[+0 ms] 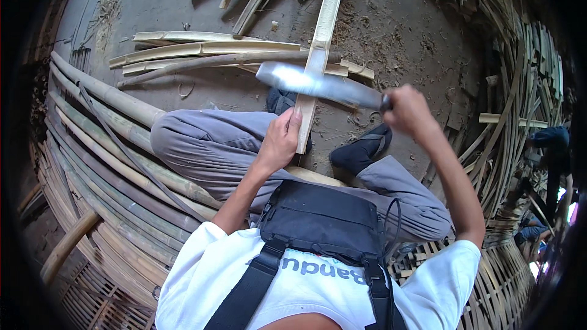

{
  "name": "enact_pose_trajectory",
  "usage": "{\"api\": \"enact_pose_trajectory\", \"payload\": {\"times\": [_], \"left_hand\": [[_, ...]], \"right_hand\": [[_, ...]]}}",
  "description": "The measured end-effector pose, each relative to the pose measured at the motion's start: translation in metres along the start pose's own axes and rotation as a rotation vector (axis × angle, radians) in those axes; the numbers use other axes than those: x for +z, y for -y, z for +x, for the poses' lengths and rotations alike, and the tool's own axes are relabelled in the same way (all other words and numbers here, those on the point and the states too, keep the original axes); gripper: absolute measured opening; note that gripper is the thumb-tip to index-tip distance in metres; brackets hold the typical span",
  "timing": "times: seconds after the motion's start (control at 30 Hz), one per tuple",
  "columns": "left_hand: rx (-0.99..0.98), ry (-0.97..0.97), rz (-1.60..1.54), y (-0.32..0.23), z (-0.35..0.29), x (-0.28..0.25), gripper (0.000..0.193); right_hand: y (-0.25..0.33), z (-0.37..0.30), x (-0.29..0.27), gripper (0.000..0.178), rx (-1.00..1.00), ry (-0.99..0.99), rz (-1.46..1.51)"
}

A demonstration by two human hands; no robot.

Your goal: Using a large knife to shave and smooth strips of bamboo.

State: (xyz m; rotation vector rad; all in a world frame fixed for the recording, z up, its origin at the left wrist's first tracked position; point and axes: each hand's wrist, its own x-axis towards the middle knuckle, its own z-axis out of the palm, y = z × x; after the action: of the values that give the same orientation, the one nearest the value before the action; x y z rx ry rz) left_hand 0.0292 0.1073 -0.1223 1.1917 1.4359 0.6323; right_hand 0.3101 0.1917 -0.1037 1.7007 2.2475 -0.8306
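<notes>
closest to me is the person's white t-shirt (pixel 208 275), crossed by black straps, with a black pouch (pixel 321 217) sitting against the chest. below that the legs fold out in grey trousers (pixel 208 143), and a foot in a dark sock (pixel 361 153) rests on the dirt floor (pixel 397 30). the left hand (pixel 280 140) is wrapped around the near end of a long pale bamboo slat (pixel 321 43), thumb pressed up along its edge, holding it so it runs away from the body across the floor toward the top of the view. the right hand (pixel 408 110) is clenched on the handle of a big machete (pixel 318 84), raised over the knees; its broad shiny blade lies crosswise over the slat, just beyond the left hand's fingers, and it is blurred, so i cannot tell whether the edge is touching the bamboo. behind the blade a small bundle of split bamboo strips (pixel 208 55) lies sideways on the floor, with more strips scattered farther up. to the person's left whole bamboo poles (pixel 110 122) are stacked in a curve beside the thigh. on the right thin bamboo strips (pixel 520 85) pile up in a tangle, and woven bamboo matting (pixel 495 281) shows under the right elbow. at the far right edge another person in dark blue clothing (pixel 550 140) is partly in view, well apart from the work.
</notes>
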Motion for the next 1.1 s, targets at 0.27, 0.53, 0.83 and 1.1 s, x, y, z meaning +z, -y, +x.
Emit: {"api": "enact_pose_trajectory", "payload": {"times": [0.27, 0.53, 0.83, 1.1], "left_hand": [[-0.146, 0.045, -0.555, 0.037, -0.018, 0.008, 0.03], [-0.299, 0.106, -0.811, 0.082, -0.03, -0.033, 0.028], [-0.374, 0.201, -0.792, 0.07, -0.036, -0.063, 0.034], [-0.443, 0.297, -0.926, 0.074, -0.031, -0.076, 0.037]], "right_hand": [[0.0, 0.029, 0.008, 0.011, -0.168, 0.046, 0.007], [0.001, 0.129, 0.013, 0.019, 0.063, 0.121, 0.162], [0.035, 0.171, 0.007, 0.016, -0.052, 0.114, -0.112], [0.093, 0.123, 0.029, 0.015, -0.232, 0.145, -0.123]]}}
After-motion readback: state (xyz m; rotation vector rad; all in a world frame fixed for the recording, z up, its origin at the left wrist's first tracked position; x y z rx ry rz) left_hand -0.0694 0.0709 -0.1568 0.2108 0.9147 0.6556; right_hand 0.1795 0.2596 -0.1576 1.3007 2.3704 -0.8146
